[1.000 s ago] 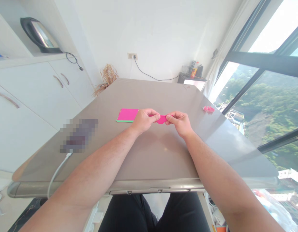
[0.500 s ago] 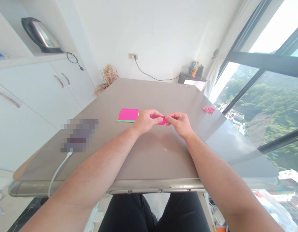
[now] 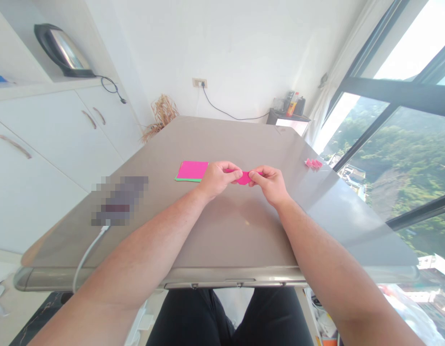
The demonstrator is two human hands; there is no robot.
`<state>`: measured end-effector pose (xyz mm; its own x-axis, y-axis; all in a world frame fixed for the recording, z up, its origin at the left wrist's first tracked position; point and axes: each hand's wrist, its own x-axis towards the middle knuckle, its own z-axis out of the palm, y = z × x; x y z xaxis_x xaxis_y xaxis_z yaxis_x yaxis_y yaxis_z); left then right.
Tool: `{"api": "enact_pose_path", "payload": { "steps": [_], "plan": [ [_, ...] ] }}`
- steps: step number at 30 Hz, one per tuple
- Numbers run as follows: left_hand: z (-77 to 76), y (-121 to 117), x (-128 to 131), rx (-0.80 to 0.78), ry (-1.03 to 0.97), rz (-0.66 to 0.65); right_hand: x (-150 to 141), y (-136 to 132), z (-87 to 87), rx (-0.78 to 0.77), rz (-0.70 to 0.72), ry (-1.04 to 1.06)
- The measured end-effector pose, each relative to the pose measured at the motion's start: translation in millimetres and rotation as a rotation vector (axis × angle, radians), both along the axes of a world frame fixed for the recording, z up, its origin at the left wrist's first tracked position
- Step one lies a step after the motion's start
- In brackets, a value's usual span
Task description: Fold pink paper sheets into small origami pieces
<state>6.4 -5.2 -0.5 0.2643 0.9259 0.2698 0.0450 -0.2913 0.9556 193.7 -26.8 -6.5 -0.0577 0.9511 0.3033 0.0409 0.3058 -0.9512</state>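
A folded piece of bright pink paper [image 3: 245, 178] is pinched between both hands above the middle of the table. My left hand [image 3: 219, 179] grips its left end between thumb and fingers. The right end is in the closed fingers of my right hand [image 3: 270, 181]. Much of the paper is covered by the fingers, so its full folded shape is hidden. Just left of my left hand lies a stack of coloured paper [image 3: 192, 170], pink on top with a green edge showing beneath.
Small pink folded pieces [image 3: 313, 164] lie near the table's right edge. A blurred-out dark device [image 3: 121, 202] with a white cable [image 3: 85, 252] rests on the left of the grey table [image 3: 222, 230]. Windows run along the right, cabinets along the left.
Both hands have spread slightly apart, and more of the pink paper shows between the fingertips. The whole view has shifted a little; the paper stack stays in place.
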Motion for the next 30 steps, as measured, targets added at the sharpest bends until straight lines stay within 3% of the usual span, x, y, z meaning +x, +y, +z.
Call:
{"api": "enact_pose_path", "payload": {
  "steps": [7, 15, 19, 30],
  "plan": [
    [-1.1, -1.0, 0.4, 0.039, 0.126, 0.006, -3.4, -4.4, 2.2, -0.026, -0.064, -0.156],
    [-2.2, -0.1, 4.2, -0.033, -0.053, 0.023, -3.7, -3.9, 1.7, 0.004, -0.098, -0.126],
    [-3.2, -0.5, 4.6, -0.035, -0.042, 0.029, -5.0, -6.9, 2.3, -0.01, -0.17, -0.214],
    [-4.1, -1.3, 5.3, -0.065, -0.045, -0.042, -3.5, -6.8, -0.8, -0.021, -0.175, -0.242]
  ]
}}
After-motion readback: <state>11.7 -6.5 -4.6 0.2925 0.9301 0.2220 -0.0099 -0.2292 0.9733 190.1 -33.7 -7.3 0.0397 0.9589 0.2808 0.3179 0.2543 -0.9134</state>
